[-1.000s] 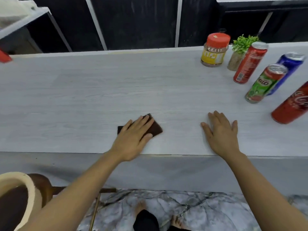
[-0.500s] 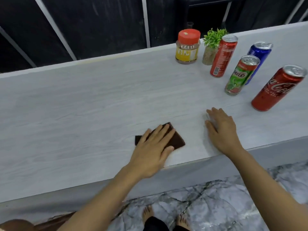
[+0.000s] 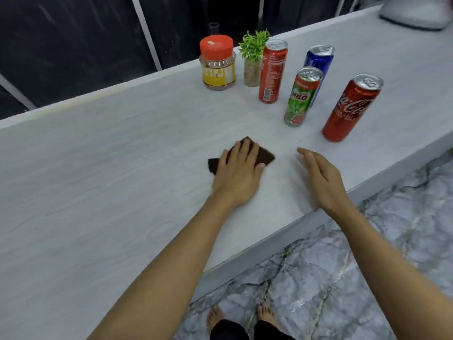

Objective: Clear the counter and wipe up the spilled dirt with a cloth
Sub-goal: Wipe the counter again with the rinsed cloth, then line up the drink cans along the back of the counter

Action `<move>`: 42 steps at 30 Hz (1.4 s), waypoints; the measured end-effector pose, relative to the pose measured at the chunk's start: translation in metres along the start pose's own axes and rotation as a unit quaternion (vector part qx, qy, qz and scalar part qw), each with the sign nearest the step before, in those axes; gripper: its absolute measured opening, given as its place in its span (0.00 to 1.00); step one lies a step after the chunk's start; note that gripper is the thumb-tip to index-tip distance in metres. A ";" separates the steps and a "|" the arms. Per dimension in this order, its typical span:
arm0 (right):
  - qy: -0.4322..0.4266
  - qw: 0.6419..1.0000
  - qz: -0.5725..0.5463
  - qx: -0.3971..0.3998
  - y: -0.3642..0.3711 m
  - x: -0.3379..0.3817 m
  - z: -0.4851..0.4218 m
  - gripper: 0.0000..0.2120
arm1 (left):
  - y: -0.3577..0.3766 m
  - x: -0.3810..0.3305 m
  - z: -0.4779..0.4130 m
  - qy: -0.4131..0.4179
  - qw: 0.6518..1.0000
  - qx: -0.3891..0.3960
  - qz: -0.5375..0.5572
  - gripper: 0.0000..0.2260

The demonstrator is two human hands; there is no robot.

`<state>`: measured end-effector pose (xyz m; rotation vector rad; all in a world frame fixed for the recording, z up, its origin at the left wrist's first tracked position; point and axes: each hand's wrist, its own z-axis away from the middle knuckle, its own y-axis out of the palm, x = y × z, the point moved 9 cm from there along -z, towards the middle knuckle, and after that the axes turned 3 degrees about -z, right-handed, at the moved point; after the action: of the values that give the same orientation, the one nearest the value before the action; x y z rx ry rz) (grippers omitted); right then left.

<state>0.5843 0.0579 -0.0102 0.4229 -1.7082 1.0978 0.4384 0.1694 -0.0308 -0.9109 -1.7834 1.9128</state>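
Observation:
A dark brown folded cloth [image 3: 266, 155] lies on the pale grey counter [image 3: 122, 168]. My left hand [image 3: 239, 173] presses flat on it with straight fingers, covering most of it. To its right, my right hand [image 3: 321, 177] is raised on its edge near the counter's front edge, fingers straight, holding nothing. I see no dirt on the counter.
At the back right stand a red-lidded jar [image 3: 217, 63], a small potted plant [image 3: 253, 57], a tall red can [image 3: 272, 71], a blue can [image 3: 318, 62], a green Milo can [image 3: 302, 96] and a Coca-Cola can [image 3: 350, 107]. A white object [image 3: 414, 13] sits far right. Marble floor lies below.
The view has swung right and tilted. My left hand stays pressed on the cloth, now farther from the counter's front edge. My right hand has lifted from flat onto its edge.

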 end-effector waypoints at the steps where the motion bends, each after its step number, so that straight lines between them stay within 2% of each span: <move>1: 0.006 1.000 -0.013 0.002 -0.002 -0.001 0.000 0.21 | 0.005 -0.032 0.017 0.054 0.999 0.008 0.000 0.25; 3: 0.010 1.000 -0.017 0.018 -0.006 -0.002 0.001 0.20 | 0.011 -0.073 0.062 0.162 0.986 0.028 -0.009 0.25; 5: 0.002 0.999 0.019 0.042 -0.008 -0.003 0.003 0.20 | 0.010 -0.058 0.089 0.196 0.980 0.039 -0.006 0.24; 6: -0.008 0.998 0.043 0.052 -0.010 -0.003 0.005 0.20 | 0.008 -0.037 0.089 0.175 0.984 0.031 -0.008 0.24; 9: -0.045 0.992 0.099 0.070 -0.015 -0.006 0.015 0.18 | -0.002 0.023 0.047 0.029 1.000 0.005 -0.006 0.25; 11: -0.057 0.987 0.125 0.081 -0.012 -0.014 0.022 0.19 | -0.002 0.012 0.022 -0.007 1.000 -0.001 -0.005 0.24; 14: -0.061 0.985 0.149 0.065 -0.010 -0.021 0.023 0.19 | 0.009 -0.045 0.033 0.070 0.997 0.009 -0.015 0.24; 16: -0.069 0.978 0.191 0.048 -0.005 -0.019 0.023 0.19 | 0.015 -0.054 0.061 0.104 0.994 0.021 -0.018 0.25; 20: -0.081 0.969 0.228 0.043 0.024 -0.004 0.031 0.18 | 0.005 -0.014 0.084 0.078 0.997 0.017 -0.009 0.24; 25: -0.115 0.977 0.178 0.027 0.046 0.024 0.038 0.17 | 0.003 -0.007 0.128 0.110 0.992 0.054 0.010 0.25; 27: -0.107 0.982 0.155 0.014 0.045 0.029 0.038 0.17 | -0.002 -0.006 0.126 0.100 0.987 0.088 0.086 0.26; 29: -0.089 0.990 0.106 -0.021 0.035 0.032 0.040 0.16 | -0.018 -0.002 0.113 0.048 0.960 0.107 0.254 0.25; 31: -0.064 0.993 0.042 -0.089 0.014 0.034 0.042 0.14 | -0.045 0.004 0.092 0.004 0.911 0.061 0.407 0.19; 32: -0.048 0.990 0.011 -0.132 0.002 0.032 0.044 0.13 | -0.059 0.006 0.079 -0.001 0.897 0.025 0.441 0.16; 34: -0.020 0.974 -0.048 -0.222 -0.025 0.027 0.047 0.14 | -0.076 0.007 0.050 -0.003 0.894 -0.010 0.448 0.14; 37: 0.017 0.944 -0.088 -0.318 -0.060 0.011 0.043 0.18 | -0.072 -0.004 -0.003 -0.031 0.905 -0.001 0.425 0.19; 42: 0.055 0.942 -0.081 -0.322 -0.084 -0.016 0.001 0.33 | -0.047 -0.040 -0.073 -0.054 0.907 0.002 0.418 0.34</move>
<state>0.6506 0.0098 0.0151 0.0781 -1.7821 0.3910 0.5089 0.2032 0.0241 -1.8125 -1.5587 2.4769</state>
